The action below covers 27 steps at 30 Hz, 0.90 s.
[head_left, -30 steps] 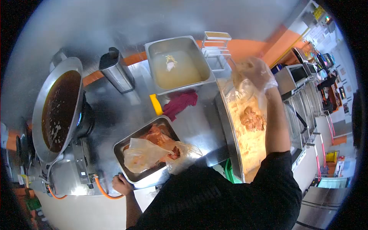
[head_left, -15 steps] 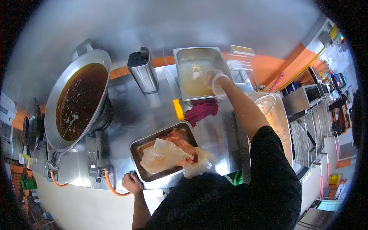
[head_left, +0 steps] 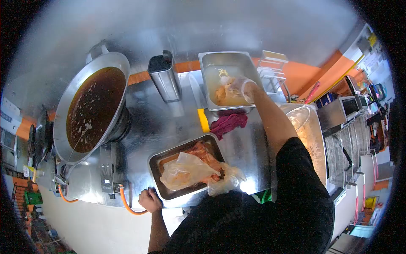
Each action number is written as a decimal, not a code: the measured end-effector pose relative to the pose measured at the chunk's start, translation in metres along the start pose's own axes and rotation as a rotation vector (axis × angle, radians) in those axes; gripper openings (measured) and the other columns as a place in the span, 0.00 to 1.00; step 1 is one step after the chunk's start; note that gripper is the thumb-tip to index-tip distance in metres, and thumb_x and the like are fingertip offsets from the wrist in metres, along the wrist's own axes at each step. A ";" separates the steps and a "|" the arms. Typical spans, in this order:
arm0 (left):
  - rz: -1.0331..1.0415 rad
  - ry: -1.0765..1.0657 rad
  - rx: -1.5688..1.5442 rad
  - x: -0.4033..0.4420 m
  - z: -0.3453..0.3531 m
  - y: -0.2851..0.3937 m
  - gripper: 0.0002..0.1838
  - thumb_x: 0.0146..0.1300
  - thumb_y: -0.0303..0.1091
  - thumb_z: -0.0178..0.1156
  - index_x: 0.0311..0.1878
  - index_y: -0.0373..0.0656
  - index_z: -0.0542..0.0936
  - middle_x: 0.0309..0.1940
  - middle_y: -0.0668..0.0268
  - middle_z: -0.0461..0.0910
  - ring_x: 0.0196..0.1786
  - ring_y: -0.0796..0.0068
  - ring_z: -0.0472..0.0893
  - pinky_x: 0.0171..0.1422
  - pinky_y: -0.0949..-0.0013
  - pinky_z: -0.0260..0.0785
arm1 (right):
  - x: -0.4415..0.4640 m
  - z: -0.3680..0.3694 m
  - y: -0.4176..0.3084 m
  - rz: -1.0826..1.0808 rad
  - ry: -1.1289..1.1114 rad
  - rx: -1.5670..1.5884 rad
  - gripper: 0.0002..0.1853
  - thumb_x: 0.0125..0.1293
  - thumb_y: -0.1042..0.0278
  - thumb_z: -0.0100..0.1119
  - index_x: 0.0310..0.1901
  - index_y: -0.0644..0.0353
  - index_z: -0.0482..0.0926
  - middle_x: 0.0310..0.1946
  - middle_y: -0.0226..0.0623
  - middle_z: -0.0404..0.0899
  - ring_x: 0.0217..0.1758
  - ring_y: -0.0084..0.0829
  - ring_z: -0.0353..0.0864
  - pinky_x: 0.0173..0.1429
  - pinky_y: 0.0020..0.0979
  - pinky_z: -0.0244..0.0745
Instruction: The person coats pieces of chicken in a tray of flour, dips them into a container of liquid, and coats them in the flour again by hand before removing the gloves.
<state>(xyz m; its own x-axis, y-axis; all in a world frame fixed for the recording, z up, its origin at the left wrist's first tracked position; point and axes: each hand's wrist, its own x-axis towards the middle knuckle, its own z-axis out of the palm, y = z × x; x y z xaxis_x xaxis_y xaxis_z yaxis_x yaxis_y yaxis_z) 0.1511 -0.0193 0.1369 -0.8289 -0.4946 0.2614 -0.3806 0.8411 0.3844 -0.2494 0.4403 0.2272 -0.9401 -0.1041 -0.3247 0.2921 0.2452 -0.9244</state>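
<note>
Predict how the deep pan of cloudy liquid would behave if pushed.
The pan would probably slide rather than tip, since it looks wide for its height. The liquid pooled inside likely adds weight and may slosh, lapping up the sides at a sudden shove. Its shiny walls look like metal, so they should stay fairly stiff.

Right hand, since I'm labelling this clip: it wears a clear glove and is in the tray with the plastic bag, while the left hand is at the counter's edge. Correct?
Not the tray: the head view shows the clear-gloved right hand in the pan of cloudy liquid. The left hand is indeed at the counter's edge.
</note>
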 end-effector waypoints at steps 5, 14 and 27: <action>-0.020 -0.048 0.017 -0.001 0.001 -0.004 0.12 0.61 0.40 0.51 0.27 0.42 0.73 0.26 0.59 0.73 0.35 0.55 0.71 0.42 0.56 0.57 | 0.041 -0.050 0.055 -0.272 -0.110 -1.328 0.10 0.48 0.62 0.62 0.29 0.59 0.81 0.26 0.41 0.80 0.28 0.39 0.79 0.34 0.36 0.74; -0.003 -0.021 -0.014 0.000 -0.005 0.004 0.12 0.61 0.40 0.51 0.27 0.42 0.73 0.26 0.59 0.73 0.35 0.55 0.71 0.41 0.55 0.57 | 0.065 -0.029 0.090 -0.225 0.027 -1.440 0.17 0.45 0.50 0.61 0.34 0.51 0.84 0.36 0.41 0.82 0.39 0.43 0.81 0.44 0.40 0.76; 0.018 0.007 0.008 -0.002 -0.001 -0.002 0.12 0.62 0.39 0.51 0.27 0.42 0.73 0.25 0.58 0.73 0.34 0.54 0.70 0.41 0.55 0.57 | 0.034 -0.044 0.049 -0.175 0.184 -0.970 0.15 0.49 0.59 0.64 0.37 0.58 0.82 0.37 0.46 0.82 0.37 0.42 0.81 0.42 0.38 0.76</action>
<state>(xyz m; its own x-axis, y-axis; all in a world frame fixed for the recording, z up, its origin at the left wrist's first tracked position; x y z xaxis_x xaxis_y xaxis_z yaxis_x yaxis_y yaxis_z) 0.1536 -0.0202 0.1361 -0.8329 -0.4806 0.2744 -0.3689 0.8517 0.3723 -0.2752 0.4915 0.1799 -0.9926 -0.0836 -0.0883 -0.0456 0.9292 -0.3668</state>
